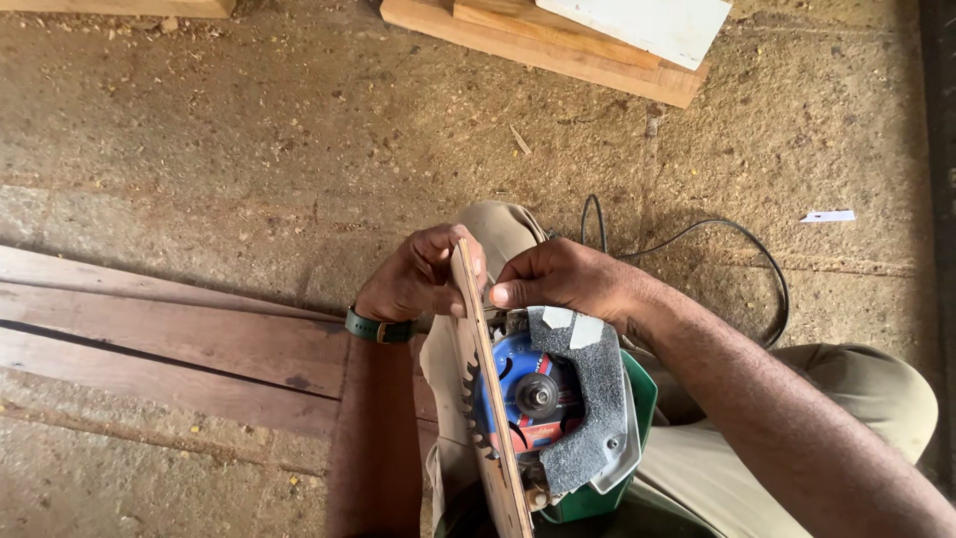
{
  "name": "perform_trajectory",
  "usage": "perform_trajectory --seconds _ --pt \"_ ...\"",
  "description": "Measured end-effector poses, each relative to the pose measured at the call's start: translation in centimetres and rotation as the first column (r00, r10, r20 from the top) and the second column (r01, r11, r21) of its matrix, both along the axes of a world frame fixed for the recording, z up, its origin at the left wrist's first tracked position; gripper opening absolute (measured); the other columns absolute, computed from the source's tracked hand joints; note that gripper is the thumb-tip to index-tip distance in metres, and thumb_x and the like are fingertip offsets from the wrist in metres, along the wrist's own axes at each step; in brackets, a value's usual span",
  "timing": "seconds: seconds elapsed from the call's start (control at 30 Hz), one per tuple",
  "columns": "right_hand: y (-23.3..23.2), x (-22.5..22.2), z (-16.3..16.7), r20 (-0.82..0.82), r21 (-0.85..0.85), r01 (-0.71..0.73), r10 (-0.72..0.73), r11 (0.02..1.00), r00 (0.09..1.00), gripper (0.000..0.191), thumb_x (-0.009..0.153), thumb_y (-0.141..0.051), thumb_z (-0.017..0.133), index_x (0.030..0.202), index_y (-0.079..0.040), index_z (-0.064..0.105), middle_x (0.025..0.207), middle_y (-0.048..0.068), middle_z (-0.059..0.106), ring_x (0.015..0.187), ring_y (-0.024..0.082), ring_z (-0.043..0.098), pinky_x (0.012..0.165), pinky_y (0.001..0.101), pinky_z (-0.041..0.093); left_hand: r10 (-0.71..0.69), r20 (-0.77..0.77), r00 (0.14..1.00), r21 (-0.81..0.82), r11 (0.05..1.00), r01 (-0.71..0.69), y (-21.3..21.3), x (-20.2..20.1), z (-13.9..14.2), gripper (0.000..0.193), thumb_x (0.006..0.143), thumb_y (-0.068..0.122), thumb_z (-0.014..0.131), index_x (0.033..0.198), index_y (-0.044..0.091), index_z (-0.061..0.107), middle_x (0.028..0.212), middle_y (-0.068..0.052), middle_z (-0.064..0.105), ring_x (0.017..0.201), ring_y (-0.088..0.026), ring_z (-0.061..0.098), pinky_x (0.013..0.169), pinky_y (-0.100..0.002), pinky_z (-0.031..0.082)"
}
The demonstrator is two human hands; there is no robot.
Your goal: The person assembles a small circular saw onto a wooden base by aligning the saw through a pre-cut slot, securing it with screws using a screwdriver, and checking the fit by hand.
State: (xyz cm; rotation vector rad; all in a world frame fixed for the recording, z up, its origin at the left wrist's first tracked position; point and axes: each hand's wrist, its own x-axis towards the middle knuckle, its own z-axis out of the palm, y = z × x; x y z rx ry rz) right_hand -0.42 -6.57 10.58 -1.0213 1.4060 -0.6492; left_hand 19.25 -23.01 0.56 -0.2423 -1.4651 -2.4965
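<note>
Sketchy setup: the person is pinching a thin wooden strip (485, 399) on edge right against the toothed blade (476, 399) of a circular saw (573, 418) sitting upturned in the lap. If that blade spins or the strip slips, fingertips are going straight into the teeth. The left hand (418, 279) is gripping the strip's top from the left, the right hand (558, 279) is pinching it from the right, and both wrists are bending down.

Circular saw (558, 418): blue blade centre, grey speckled guard, green body. Wooden strip (485, 379): pale tan. Wristband (378, 327): dark green. Cord (727, 239): black. Planks (179, 339): reddish brown. Trousers (846, 399): khaki.
</note>
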Motion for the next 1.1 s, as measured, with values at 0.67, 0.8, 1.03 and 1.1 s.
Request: perform_trajectory --seconds 0.67,0.8,1.03,1.1 --pt "-0.33 -0.08 -0.40 -0.018 0.010 -0.017 0.018 1.000 1.000 0.040 0.086 -0.042 0.075 0.100 -0.005 0.079 0.078 0.001 0.076 0.073 0.007 0.068 0.065 0.0282 0.057 -0.010 -0.062 0.998 -0.003 1.000 0.010 -0.20 -0.08 -0.65 0.081 0.081 -0.012 0.085 0.147 0.028 0.064 0.116 -0.005 0.069 0.105 -0.018 0.068 0.090 -0.033 0.058" --pt "-0.34 0.01 -0.34 -0.064 0.055 -0.011 0.015 0.998 0.998 0.045 0.086 -0.047 0.074 0.100 -0.004 0.080 0.076 0.002 0.074 0.071 0.008 0.067 0.063 0.0301 0.055 -0.017 -0.049 0.999 0.019 1.000 0.018 -0.21 -0.08 -0.74 0.082 0.080 -0.012 0.086 0.148 0.029 0.063 0.116 -0.006 0.070 0.109 -0.019 0.069 0.093 -0.035 0.059" --pt "-0.26 0.34 -0.10 -0.033 0.013 0.009 -0.008 1.000 0.999 0.048 0.083 -0.051 0.073 0.103 -0.007 0.079 0.080 0.000 0.076 0.075 0.008 0.069 0.067 0.0293 0.057 -0.009 -0.028 1.000 0.009 1.000 0.009 -0.30 0.20 -1.07 0.072 0.081 -0.012 0.086 0.139 0.024 0.066 0.113 -0.007 0.071 0.104 -0.019 0.069 0.087 -0.034 0.059" --pt "-0.22 0.25 0.02 -0.071 0.048 0.013 -0.010 0.999 0.997 0.048 0.084 -0.050 0.072 0.102 -0.007 0.080 0.079 0.002 0.077 0.075 0.009 0.069 0.067 0.0303 0.057 0.004 0.014 1.000 -0.073 0.997 -0.003 -0.31 0.29 -1.05 0.054 0.083 -0.015 0.085 0.125 0.017 0.071 0.108 -0.009 0.071 0.099 -0.018 0.069 0.085 -0.033 0.058"
